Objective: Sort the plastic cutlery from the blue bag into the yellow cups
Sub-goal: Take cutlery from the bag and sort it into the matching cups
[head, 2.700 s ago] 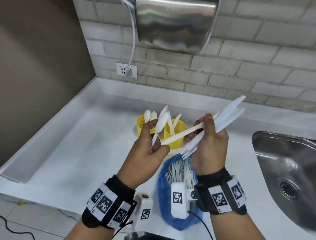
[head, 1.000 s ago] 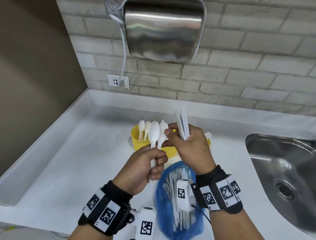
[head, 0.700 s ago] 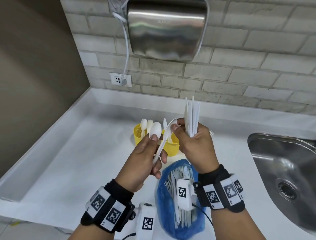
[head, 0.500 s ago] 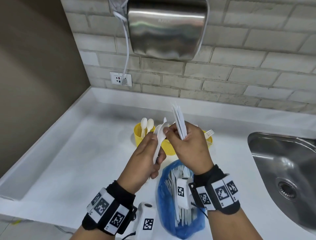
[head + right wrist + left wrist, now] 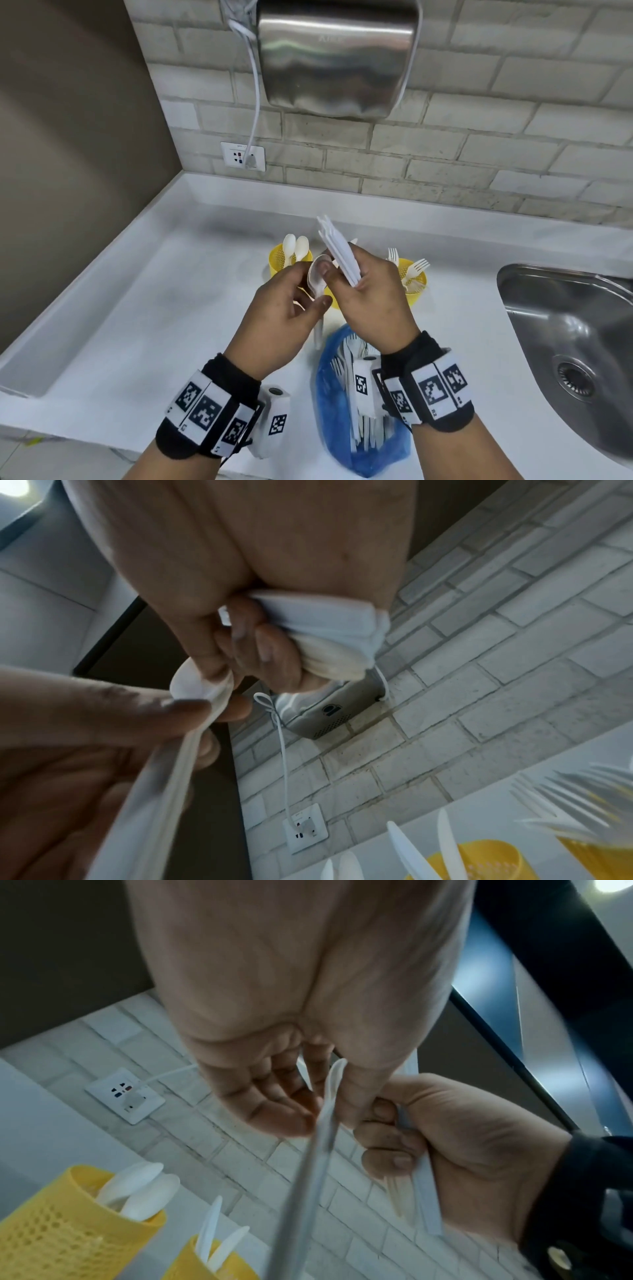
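Observation:
Above the blue bag (image 5: 359,442) my left hand (image 5: 313,291) pinches white spoons (image 5: 315,279), whose handles hang down. My right hand (image 5: 342,277) grips a bundle of white cutlery (image 5: 337,253) pointing up and left, and its thumb lies on a spoon bowl. The right wrist view shows that thumb on the spoon bowl (image 5: 198,685) and the bundle (image 5: 329,626) in the curled fingers. Behind the hands stand yellow cups: the left cup (image 5: 277,265) holds spoons, the right cup (image 5: 419,284) holds forks, the middle cup (image 5: 334,303) is mostly hidden.
The bag lies open on the white counter (image 5: 154,308) with several forks and other pieces inside. A steel sink (image 5: 565,342) is at the right. A steel hand dryer (image 5: 335,58) and a wall socket (image 5: 243,156) are on the brick wall.
The bundle in my right hand has swung from pointing right to upright, leaning left. Both hands have come together and sunk slightly, and my right thumb now lies on the spoon bowl.

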Motion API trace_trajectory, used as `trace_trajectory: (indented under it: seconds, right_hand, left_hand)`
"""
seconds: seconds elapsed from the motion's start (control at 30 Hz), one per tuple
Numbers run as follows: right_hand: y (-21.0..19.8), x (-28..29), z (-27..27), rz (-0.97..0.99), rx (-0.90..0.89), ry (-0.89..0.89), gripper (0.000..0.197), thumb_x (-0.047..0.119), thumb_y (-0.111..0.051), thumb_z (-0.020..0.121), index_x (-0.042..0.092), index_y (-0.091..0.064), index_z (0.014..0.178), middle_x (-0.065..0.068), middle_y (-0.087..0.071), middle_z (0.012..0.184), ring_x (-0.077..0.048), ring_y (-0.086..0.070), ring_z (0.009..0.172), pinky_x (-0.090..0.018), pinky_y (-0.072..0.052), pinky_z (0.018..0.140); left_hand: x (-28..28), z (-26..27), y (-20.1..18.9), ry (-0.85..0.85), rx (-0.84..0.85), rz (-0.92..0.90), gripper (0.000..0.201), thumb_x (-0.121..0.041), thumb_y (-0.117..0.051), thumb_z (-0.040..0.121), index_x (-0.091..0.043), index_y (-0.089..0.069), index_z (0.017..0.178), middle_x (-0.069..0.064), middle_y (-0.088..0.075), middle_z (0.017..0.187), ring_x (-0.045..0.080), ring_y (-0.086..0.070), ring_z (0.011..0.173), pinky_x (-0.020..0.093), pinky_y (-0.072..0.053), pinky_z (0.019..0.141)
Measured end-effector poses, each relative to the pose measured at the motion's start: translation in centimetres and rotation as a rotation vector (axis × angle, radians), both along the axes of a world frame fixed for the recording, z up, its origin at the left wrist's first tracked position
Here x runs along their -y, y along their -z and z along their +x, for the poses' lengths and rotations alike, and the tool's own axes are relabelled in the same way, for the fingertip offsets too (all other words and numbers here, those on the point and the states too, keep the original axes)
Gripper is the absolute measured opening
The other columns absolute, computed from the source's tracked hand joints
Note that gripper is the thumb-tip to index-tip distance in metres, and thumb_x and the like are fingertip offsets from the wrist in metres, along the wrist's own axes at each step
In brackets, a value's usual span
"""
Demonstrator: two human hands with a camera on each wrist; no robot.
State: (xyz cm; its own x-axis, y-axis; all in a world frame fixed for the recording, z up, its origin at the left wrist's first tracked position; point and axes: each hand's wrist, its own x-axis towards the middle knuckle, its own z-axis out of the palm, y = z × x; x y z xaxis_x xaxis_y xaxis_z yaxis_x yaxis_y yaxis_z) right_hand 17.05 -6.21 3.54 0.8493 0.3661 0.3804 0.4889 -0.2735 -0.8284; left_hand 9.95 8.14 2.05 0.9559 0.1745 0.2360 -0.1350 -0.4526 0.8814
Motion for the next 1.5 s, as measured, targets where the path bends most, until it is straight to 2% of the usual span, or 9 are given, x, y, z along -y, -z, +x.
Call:
trace_trajectory:
  seconds: [0.1,0.2,0.3,0.5,0.77,0.93,1.13,1.27,1.5]
  right_hand:
    - [0.9,-0.6,-0.8,0.006,-0.049,-0.062,0.004,0.019,-0.067,0.096,0.02,-0.07,0.095,-0.001,-0.07,0.078,-0.018,-0.066,0.074,-0.038,-0.053,0.07]
    - [2.0,-0.9,-1.2,0.043,-0.104,-0.051,0.009,0.022,-0.072,0.094,0.019,-0.068,0.102,0.001,-0.069,0.078,-0.009,-0.063,0.07,-0.023,-0.05,0.064]
    - [2.9,-0.6,-0.5,0.102,-0.217,0.072,0.008,0.023,-0.074,0.093,0.019,-0.067,0.094,0.005,-0.064,0.07,-0.006,-0.056,0.058,-0.02,-0.044,0.057]
    - [2.8,0.2,3.2,0.655,-0.639,0.204,0.042,0.026,-0.058,0.103,0.019,-0.042,0.065,0.001,-0.027,0.052,-0.016,-0.023,0.04,-0.024,-0.023,0.043]
    - [1.4,-1.3,7.3,0.693,-0.343,0.337,0.036,0.039,-0.049,0.106,0.015,-0.051,0.079,-0.003,-0.048,0.058,-0.027,-0.05,0.059,-0.038,-0.048,0.063]
    - [3.5,-3.3,7.7,0.495,-0.254,0.329,0.027,0.028,-0.051,0.107,0.01,-0.057,0.088,-0.005,-0.052,0.062,-0.013,-0.053,0.055,-0.022,-0.05,0.06]
    - [6.7,-3.8,8.1,0.251,-0.267,0.265,0.018,0.019,-0.063,0.087,0.036,-0.058,0.089,0.001,-0.068,0.082,-0.025,-0.067,0.076,-0.045,-0.057,0.075]
    - [6.7,-3.6,8.7,0.244,-0.222,0.247,0.025,0.007,-0.068,0.086,0.023,-0.059,0.104,0.003,-0.07,0.093,-0.008,-0.065,0.085,-0.026,-0.051,0.081]
    - [4.6,-2.6,8.2,0.103,0.153,0.301,0.033,0.015,-0.065,0.085,0.021,-0.059,0.117,0.009,-0.057,0.116,-0.013,-0.05,0.115,-0.012,-0.036,0.094]
  left_hand:
    - [-0.3,-0.4,0.8,-0.025,0.013,0.018,0.018,-0.013,-0.07,0.093,-0.024,-0.068,0.106,-0.01,-0.071,0.088,0.011,-0.07,0.081,0.032,-0.06,0.073]
    - [-1.3,-0.4,1.6,-0.026,-0.015,0.094,0.016,-0.014,-0.069,0.094,-0.024,-0.069,0.106,-0.011,-0.072,0.09,0.009,-0.071,0.082,0.029,-0.059,0.074]
    - [-2.5,0.0,1.4,-0.104,-0.026,0.119,0.017,-0.014,-0.072,0.091,-0.023,-0.068,0.105,-0.012,-0.071,0.084,0.004,-0.069,0.076,0.013,-0.051,0.068]
    - [-5.6,2.2,-0.4,-0.272,0.049,0.104,0.028,-0.012,-0.076,0.087,-0.021,-0.064,0.11,-0.01,-0.072,0.089,0.003,-0.07,0.073,0.006,-0.048,0.065]
    - [-6.7,8.2,-0.8,-0.298,0.098,0.235,0.03,-0.012,-0.072,0.088,-0.015,-0.059,0.116,-0.003,-0.069,0.09,0.014,-0.068,0.077,0.01,-0.047,0.067]
    - [-6.9,10.1,1.7,-0.261,0.003,0.336,0.036,-0.012,-0.069,0.087,-0.016,-0.058,0.12,0.006,-0.07,0.092,0.026,-0.068,0.083,0.031,-0.053,0.075]
    - [-7.0,11.0,4.3,-0.213,-0.137,0.401,0.046,-0.015,-0.069,0.086,-0.017,-0.054,0.129,0.005,-0.065,0.102,0.029,-0.064,0.098,0.028,-0.045,0.08]
    - [-7.5,11.3,5.2,-0.295,-0.12,0.424,0.054,-0.023,-0.07,0.086,-0.018,-0.051,0.137,0.011,-0.054,0.126,0.032,-0.053,0.119,0.038,-0.045,0.099]
    - [-7.1,11.6,5.6,-0.281,-0.165,0.348,0.079,-0.034,-0.076,0.08,-0.027,-0.038,0.149,0.008,-0.04,0.146,0.029,-0.039,0.133,0.03,-0.033,0.104]
